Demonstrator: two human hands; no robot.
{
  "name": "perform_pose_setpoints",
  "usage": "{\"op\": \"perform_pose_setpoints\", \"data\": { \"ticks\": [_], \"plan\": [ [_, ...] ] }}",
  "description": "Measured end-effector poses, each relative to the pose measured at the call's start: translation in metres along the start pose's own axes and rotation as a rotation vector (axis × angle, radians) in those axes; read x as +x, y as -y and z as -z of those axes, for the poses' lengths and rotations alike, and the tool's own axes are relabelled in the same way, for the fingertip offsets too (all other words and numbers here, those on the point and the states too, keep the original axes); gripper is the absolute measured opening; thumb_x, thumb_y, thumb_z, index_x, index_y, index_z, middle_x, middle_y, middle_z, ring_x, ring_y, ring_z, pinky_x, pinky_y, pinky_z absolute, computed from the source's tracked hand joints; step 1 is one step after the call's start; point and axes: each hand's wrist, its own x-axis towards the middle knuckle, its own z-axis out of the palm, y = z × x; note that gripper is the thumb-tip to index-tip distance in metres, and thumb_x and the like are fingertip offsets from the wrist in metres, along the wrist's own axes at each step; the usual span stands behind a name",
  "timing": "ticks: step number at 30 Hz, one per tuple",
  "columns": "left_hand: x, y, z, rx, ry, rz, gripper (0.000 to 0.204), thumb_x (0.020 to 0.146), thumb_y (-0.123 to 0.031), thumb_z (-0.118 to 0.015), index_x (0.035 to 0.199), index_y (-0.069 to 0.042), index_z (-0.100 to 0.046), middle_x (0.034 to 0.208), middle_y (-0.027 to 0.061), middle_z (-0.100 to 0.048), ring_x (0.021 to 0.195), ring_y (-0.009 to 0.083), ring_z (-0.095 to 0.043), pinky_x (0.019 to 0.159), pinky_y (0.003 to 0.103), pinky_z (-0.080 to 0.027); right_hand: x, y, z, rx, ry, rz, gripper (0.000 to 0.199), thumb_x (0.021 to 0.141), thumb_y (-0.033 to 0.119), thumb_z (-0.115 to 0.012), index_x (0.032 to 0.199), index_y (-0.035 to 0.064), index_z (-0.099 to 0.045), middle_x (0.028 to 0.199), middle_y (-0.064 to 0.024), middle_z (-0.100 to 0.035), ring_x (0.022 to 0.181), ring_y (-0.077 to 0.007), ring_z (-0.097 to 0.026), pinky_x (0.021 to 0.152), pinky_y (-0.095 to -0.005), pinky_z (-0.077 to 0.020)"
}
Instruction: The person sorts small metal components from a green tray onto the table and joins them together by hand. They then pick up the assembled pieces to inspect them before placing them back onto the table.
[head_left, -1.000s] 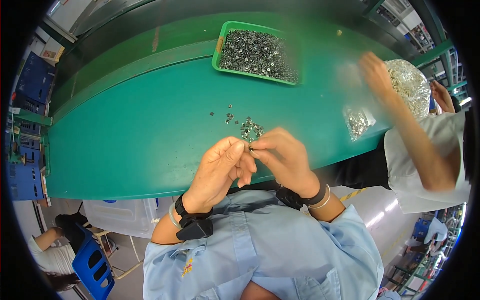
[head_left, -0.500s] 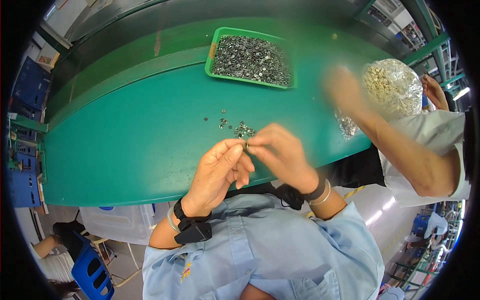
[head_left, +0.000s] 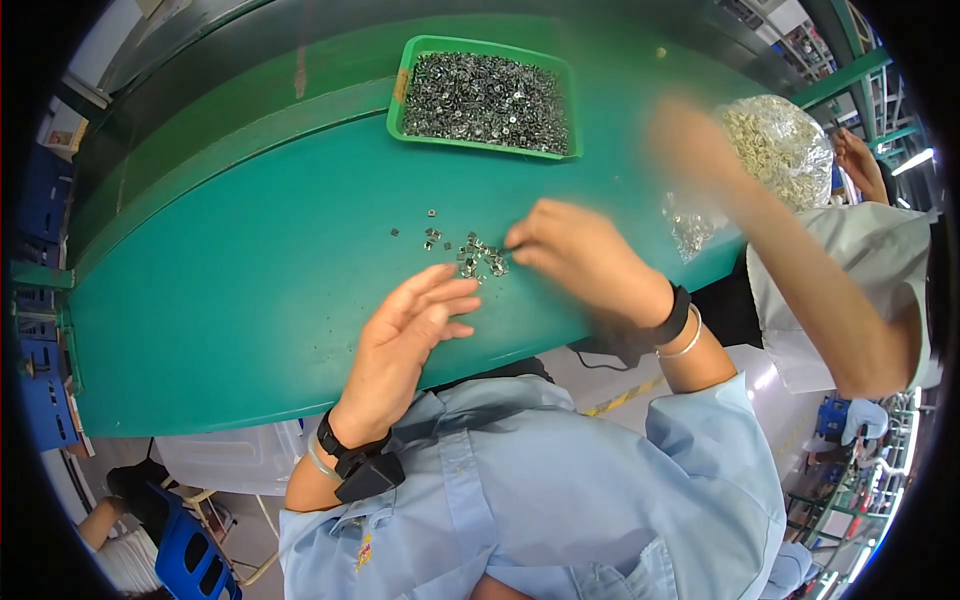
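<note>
A small heap of tiny metal parts (head_left: 470, 250) lies loose on the green table (head_left: 250, 290). My right hand (head_left: 575, 255) reaches to the heap's right edge, fingertips pinched together at the parts; motion blur hides whether a part is between them. My left hand (head_left: 405, 335) hovers just below the heap, palm up, fingers spread, nothing in it. Both wrists wear black bands.
A green tray (head_left: 400, 85) full of small metal parts stands at the back of the table. A clear bag of pale parts (head_left: 780, 150) lies at the right. A co-worker's blurred arm (head_left: 780, 250) crosses the table's right end. A blue crate (head_left: 195, 560) sits on the floor.
My hands were joined together near my chest over a small part. They have separated: the right hand moved forward to the heap and the left hand opened. The co-worker's arm shifted.
</note>
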Motion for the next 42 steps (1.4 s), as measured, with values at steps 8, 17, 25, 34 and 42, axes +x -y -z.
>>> {"op": "perform_pose_setpoints", "data": {
  "ticks": [8,17,25,34,42],
  "plan": [
    [0.020,-0.009,-0.007,0.305,0.085,-0.018,0.051,0.096,-0.011,-0.049,0.142,0.002,-0.030,0.144,0.0167,-0.037,0.135,0.0265,-0.035,0.105,0.039,-0.036,0.002,-0.009,-0.011,-0.142,-0.035,0.033,0.019,0.079,0.010,-0.066,0.097,0.0065,-0.061,0.088,-0.0094,-0.058,0.084,-0.0286,-0.059,0.072,-0.0373,-0.0485],
    [0.025,-0.023,-0.026,1.651,0.262,-0.461,0.046,0.085,-0.008,-0.062,0.129,-0.005,-0.049,0.142,0.0119,-0.042,0.133,0.0316,-0.036,0.105,0.046,-0.032,0.011,-0.030,-0.002,-0.057,-0.023,-0.064,0.015,0.080,0.009,-0.065,0.093,0.0040,-0.059,0.089,-0.0104,-0.058,0.082,-0.0279,-0.060,0.071,-0.0365,-0.0492],
    [0.042,-0.024,-0.012,1.862,0.126,-0.582,0.037,0.079,-0.008,-0.066,0.115,-0.005,-0.059,0.130,0.0132,-0.051,0.125,0.0339,-0.043,0.102,0.046,-0.035,0.011,-0.030,-0.002,0.092,-0.026,-0.037,0.014,0.079,0.006,-0.066,0.091,0.0030,-0.059,0.087,-0.0109,-0.059,0.081,-0.0276,-0.061,0.070,-0.0351,-0.0497],
    [0.041,-0.027,-0.024,0.627,-0.088,-0.045,0.020,0.091,-0.010,-0.058,0.109,-0.002,-0.058,0.103,0.0070,-0.063,0.096,0.0154,-0.058,0.085,0.029,-0.046,0.009,0.009,0.002,0.161,-0.087,0.143,0.012,0.079,0.006,-0.066,0.090,0.0053,-0.061,0.088,-0.0086,-0.061,0.082,-0.0281,-0.059,0.070,-0.0350,-0.0492],
    [0.041,-0.015,-0.024,0.418,-0.048,-0.103,0.019,0.096,-0.015,-0.055,0.108,-0.002,-0.056,0.098,0.0055,-0.064,0.092,0.0103,-0.060,0.080,0.025,-0.046,0.021,0.019,0.001,0.063,-0.028,0.170,0.014,0.079,0.007,-0.068,0.092,0.0054,-0.062,0.087,-0.0077,-0.060,0.083,-0.0275,-0.059,0.071,-0.0350,-0.0488]
  ]
}}
